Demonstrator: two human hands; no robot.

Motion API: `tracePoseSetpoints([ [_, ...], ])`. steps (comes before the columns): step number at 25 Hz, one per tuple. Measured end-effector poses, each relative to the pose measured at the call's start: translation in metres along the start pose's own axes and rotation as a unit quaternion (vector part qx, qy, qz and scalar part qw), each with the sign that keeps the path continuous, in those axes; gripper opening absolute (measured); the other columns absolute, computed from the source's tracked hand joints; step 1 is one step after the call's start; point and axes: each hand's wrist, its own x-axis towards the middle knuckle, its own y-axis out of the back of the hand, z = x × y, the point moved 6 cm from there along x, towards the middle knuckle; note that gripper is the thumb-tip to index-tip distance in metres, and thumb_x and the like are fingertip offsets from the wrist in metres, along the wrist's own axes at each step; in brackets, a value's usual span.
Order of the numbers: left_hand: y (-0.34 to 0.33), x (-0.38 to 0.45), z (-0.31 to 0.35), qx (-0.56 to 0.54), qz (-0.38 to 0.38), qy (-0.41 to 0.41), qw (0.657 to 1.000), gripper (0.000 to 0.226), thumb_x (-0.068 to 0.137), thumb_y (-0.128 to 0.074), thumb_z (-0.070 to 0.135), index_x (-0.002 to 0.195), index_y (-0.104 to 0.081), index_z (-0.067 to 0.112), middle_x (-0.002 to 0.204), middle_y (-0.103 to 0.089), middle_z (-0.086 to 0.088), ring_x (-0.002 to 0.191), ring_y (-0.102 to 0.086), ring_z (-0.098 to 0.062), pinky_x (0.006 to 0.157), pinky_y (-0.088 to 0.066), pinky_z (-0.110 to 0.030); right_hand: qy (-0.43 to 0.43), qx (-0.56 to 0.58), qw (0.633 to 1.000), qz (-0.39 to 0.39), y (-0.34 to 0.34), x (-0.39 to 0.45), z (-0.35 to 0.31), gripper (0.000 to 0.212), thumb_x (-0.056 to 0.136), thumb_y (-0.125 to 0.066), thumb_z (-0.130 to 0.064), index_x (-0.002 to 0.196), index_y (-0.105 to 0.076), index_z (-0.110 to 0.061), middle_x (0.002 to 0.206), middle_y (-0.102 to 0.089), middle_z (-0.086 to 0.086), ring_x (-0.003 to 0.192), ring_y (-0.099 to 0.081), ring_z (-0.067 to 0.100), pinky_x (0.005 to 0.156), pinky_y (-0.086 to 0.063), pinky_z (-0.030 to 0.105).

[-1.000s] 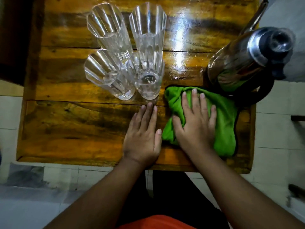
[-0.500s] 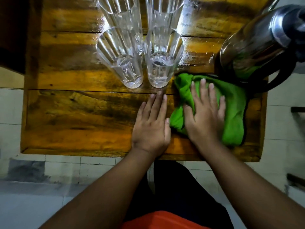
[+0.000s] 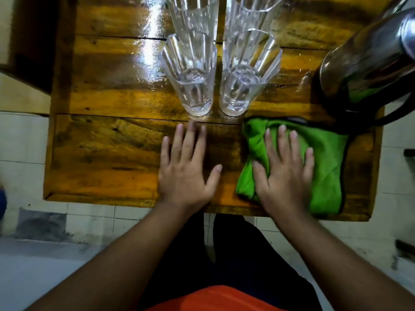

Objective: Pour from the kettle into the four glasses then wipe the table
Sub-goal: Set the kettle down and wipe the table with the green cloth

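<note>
Resting flat, both open | left hand moved off cloth | right hand stays

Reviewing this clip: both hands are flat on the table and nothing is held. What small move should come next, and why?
Probably lift the right hand off the green cloth and reach for the kettle just beyond it. The four glasses look empty, so pouring seems not yet done, and wiping comes after. The left hand rests on bare table, farther from the kettle.
</note>
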Motion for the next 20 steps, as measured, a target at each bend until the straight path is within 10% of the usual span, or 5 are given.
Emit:
tracePoseSetpoints([
  [20,-0.007,-0.002,-0.013,-0.003,0.005,-0.018,1.000,0.078,0.087,-0.040,0.055,0.156,-0.017,0.024,0.165,-0.008,-0.002,0.152,-0.003,-0.023,0.121,-0.006,-0.052,0.038,-0.002,0.999,0.007,-0.010,0.003,-0.044,0.065,0.092,-0.044,-0.050,0.153,-0.034,-0.031,0.166,-0.025,-0.001,0.154,-0.018,0.022,0.120,-0.012,0.054],
])
